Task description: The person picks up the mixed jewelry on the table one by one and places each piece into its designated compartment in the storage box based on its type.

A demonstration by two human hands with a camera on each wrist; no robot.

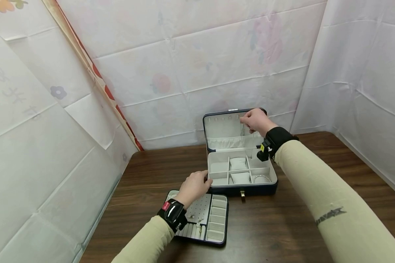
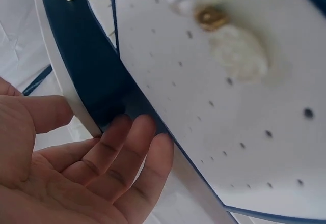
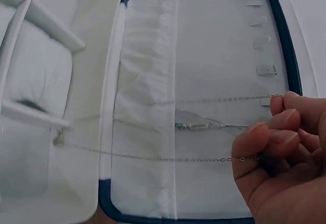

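A dark blue jewellery box point(image 1: 241, 190) stands open on the table, its lid point(image 1: 222, 128) upright. My right hand point(image 1: 255, 120) is up at the lid's top edge. There it pinches a thin silver necklace chain point(image 3: 153, 158) between thumb and fingers point(image 3: 280, 132), beside the small hooks point(image 3: 266, 71). The chain stretches across the lid's white lining down to the box's compartments. My left hand point(image 1: 194, 186) rests on the box's front left corner, with straight fingers point(image 2: 137, 137) against its blue wall point(image 2: 91, 66) and the thumb at the rim.
A removed insert tray point(image 1: 217, 215) with earring holes and ring slots lies in front of the box, under my left wrist; earrings point(image 2: 211, 18) sit in it. A bangle point(image 1: 261, 178) lies in a front compartment. White cloth walls point(image 1: 184, 54) close in the brown table point(image 1: 283, 226).
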